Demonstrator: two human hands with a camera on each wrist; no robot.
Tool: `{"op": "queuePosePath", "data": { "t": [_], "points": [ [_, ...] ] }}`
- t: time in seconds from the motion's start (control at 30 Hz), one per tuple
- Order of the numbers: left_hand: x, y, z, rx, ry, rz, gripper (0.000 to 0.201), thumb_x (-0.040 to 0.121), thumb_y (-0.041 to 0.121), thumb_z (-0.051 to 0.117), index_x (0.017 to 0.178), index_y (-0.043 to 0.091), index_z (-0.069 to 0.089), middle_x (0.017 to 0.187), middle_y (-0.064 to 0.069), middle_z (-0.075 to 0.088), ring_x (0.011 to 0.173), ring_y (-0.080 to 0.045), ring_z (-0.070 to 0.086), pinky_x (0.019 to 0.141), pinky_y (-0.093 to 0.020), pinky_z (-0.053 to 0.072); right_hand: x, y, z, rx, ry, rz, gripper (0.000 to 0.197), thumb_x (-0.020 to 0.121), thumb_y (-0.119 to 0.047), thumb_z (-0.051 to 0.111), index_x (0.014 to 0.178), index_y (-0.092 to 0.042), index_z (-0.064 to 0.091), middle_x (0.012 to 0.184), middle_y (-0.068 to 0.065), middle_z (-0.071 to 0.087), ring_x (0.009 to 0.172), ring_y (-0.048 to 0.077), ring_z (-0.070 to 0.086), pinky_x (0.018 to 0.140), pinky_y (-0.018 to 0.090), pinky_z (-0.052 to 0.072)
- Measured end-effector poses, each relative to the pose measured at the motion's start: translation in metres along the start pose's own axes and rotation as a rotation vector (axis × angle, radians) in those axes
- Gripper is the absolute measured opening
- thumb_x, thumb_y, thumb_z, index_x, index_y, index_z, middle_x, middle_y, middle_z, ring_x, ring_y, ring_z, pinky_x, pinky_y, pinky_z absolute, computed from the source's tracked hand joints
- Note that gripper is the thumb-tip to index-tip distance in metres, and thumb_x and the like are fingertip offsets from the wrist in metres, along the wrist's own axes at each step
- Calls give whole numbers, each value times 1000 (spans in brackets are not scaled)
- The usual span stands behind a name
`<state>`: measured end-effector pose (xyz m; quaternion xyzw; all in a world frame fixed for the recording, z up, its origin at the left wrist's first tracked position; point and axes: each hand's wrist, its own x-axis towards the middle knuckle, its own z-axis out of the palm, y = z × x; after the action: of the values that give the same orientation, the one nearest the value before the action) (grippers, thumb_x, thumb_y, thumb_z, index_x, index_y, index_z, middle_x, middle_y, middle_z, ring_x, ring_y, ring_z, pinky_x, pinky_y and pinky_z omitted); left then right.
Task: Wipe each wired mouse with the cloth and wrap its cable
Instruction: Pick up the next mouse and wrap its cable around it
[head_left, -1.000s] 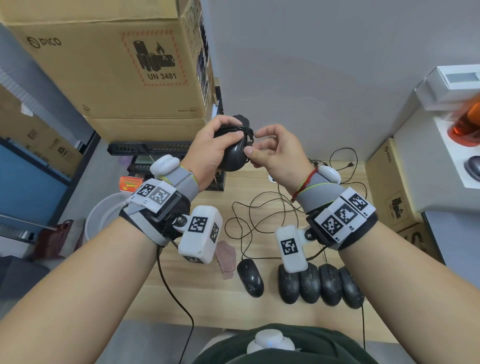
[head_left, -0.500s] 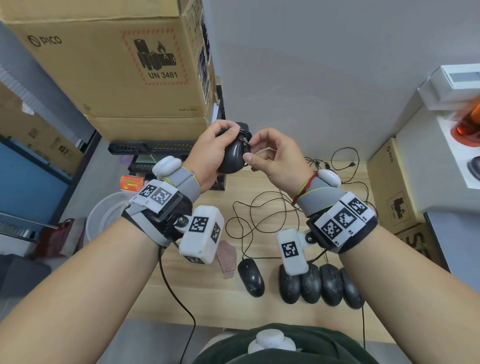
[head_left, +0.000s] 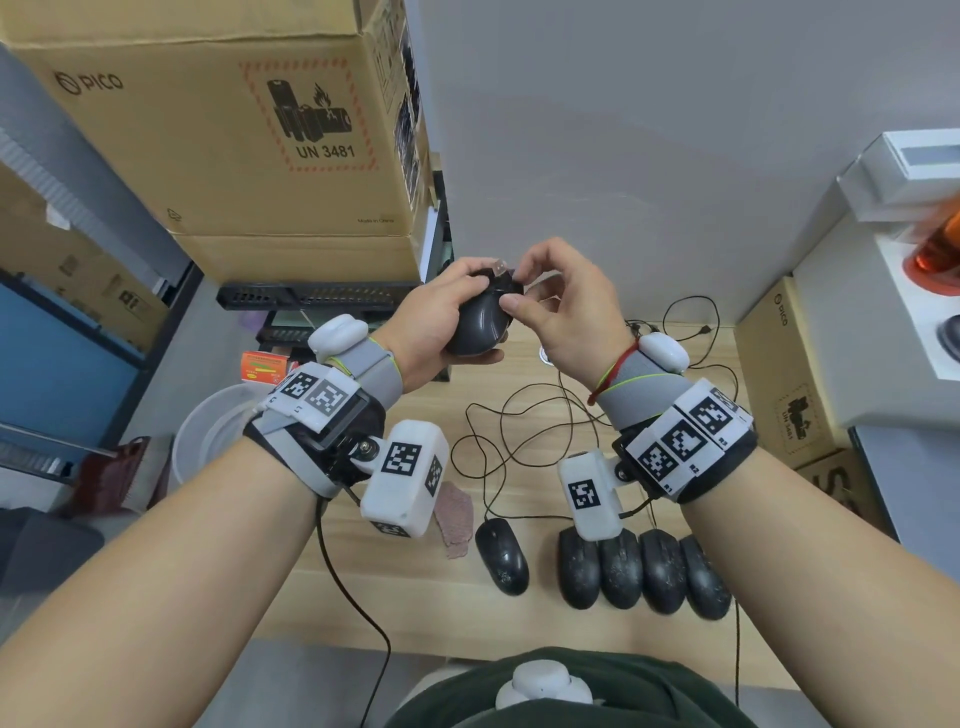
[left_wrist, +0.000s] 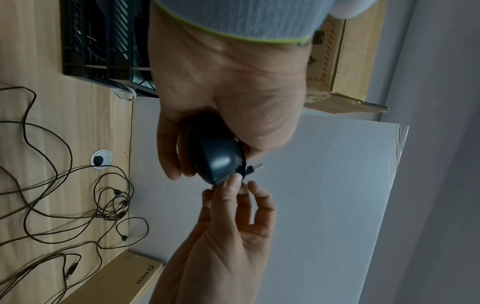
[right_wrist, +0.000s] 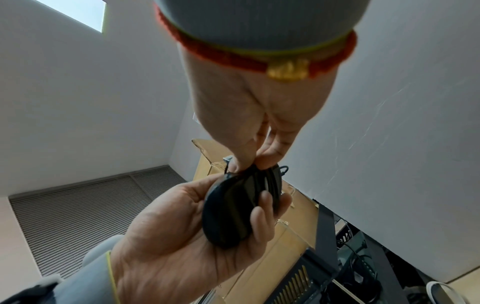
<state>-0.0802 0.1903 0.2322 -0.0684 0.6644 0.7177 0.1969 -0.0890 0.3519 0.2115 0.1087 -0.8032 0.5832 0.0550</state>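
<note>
Wrapped mouse (head_left: 480, 325) in both hands, apparently.

Loose cables (head_left: 524, 431) clutter desk (head_left: 519, 618); mice row (head_left: 644, 571) apparently blocks right.

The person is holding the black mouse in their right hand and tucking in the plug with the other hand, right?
Not quite. The head view shows the left hand gripping the black mouse, with its cable wound around it. It is the right hand whose fingers pinch the cable end by the plug.
</note>
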Motion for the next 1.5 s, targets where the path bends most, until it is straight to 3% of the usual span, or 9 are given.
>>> {"op": "queuePosePath", "data": {
  "t": [0.17,0.33,0.43,0.93,1.07,1.2,1.27,1.4,1.5],
  "points": [
    [1,1,-2,62,2,5,25,105,20,46,118,26,66,105,-4,66,86,-23,62,67,-33,53,0,0,-4,-67,-110,-33,40,85,-17,74,118,-35,61,100,-2,48,64,13,54,71,24,52],
    [2,0,-3,143,1,-11,24,102,16,50,119,22,67,107,-5,70,90,-22,65,75,-35,49,3,-5,-9,34,-115,85,9,88,-17,73,87,-24,68,90,7,58,60,14,52,58,22,46],
    [0,-2,-4,192,-16,-44,25,102,17,50,117,24,68,106,-5,71,85,-23,65,77,-38,48,6,2,-10,1,-114,112,19,88,-19,73,73,-26,64,87,6,62,74,16,58,74,33,50],
    [-3,-22,-11,198,-95,-168,26,104,20,55,128,26,63,115,1,69,87,-12,67,65,-23,55,3,10,7,114,-204,221,19,97,-22,61,78,-21,62,72,-6,61,63,0,54,63,15,44],
    [5,-39,-14,75,17,-90,24,105,21,54,128,21,62,123,-6,68,91,-13,67,66,-24,55,6,22,16,135,-83,387,19,96,-44,58,95,-25,59,95,-12,61,95,11,61,88,34,52],
    [17,-59,-23,21,150,20,19,106,27,54,123,27,62,133,-9,63,110,-24,66,83,-36,59,-6,34,29,293,-158,725,52,89,-58,60,127,-23,51,123,-2,54,101,27,67,76,41,60],
    [21,-72,-27,30,159,40,18,105,29,54,120,31,62,135,-7,62,121,-28,63,92,-43,58,-14,43,37,425,-258,809,54,89,-47,67,132,-19,48,128,8,56,94,34,71,73,43,61],
    [30,-91,-33,96,131,-5,24,111,27,38,123,33,58,132,-4,62,110,-22,63,74,-31,57,-18,61,56,540,-268,828,34,90,-12,70,119,-15,52,116,12,67,97,36,70,81,49,60],
    [38,-102,-40,191,112,-46,28,111,34,33,125,42,56,132,1,63,109,-20,63,78,-34,54,-13,77,63,382,-207,857,46,89,-15,72,128,-18,49,118,12,68,101,33,70,86,51,58]
  ]
}}
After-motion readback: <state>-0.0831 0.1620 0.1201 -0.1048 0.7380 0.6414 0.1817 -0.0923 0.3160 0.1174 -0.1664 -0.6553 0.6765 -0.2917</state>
